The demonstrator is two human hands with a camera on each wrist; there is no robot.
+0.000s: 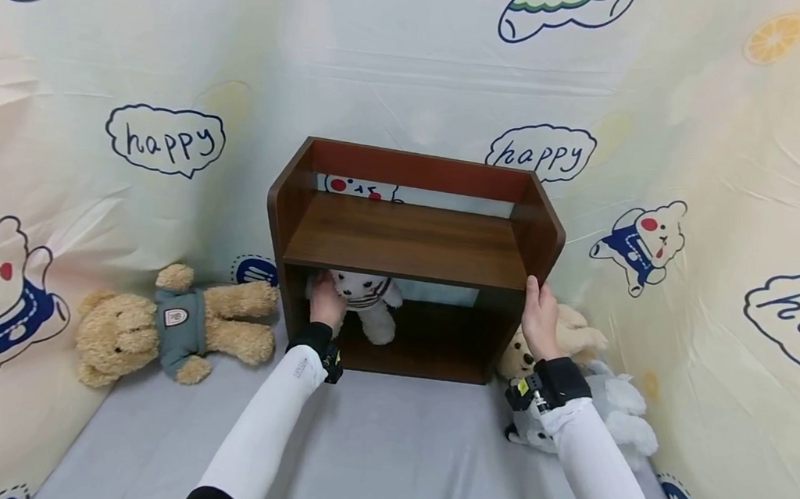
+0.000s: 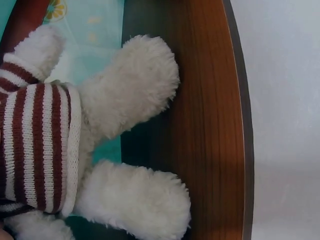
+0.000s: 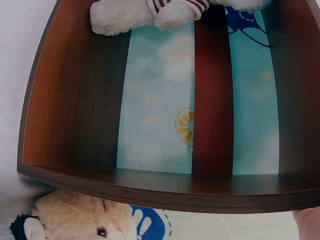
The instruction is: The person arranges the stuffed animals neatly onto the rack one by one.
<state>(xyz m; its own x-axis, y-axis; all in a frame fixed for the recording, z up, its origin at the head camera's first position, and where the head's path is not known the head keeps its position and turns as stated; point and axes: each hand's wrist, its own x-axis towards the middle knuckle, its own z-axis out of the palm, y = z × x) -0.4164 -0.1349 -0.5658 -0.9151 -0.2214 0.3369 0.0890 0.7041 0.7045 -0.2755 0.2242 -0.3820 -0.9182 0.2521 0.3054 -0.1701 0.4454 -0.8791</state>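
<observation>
A white stuffed toy (image 1: 376, 322) in a brown-and-white striped sweater sits in the lower left compartment of a brown wooden shelf (image 1: 407, 242). My left hand (image 1: 326, 304) reaches into that compartment and grips the toy at its side, near the head. In the left wrist view the toy's fluffy legs (image 2: 135, 200) stick out over the shelf's bottom board; most of the hand is outside that view. With my right hand (image 1: 541, 319) I hold the front edge of the shelf's right side panel. Only a fingertip (image 3: 307, 225) shows beside the panel in the right wrist view.
Left of the shelf a tan teddy bear (image 1: 178, 326) in a blue-grey shirt lies on its side. A beige plush (image 1: 570, 333) and a grey-white plush (image 1: 620, 412) lie to the right, partly behind my right arm. Printed cloth (image 1: 400, 69) hangs behind everything.
</observation>
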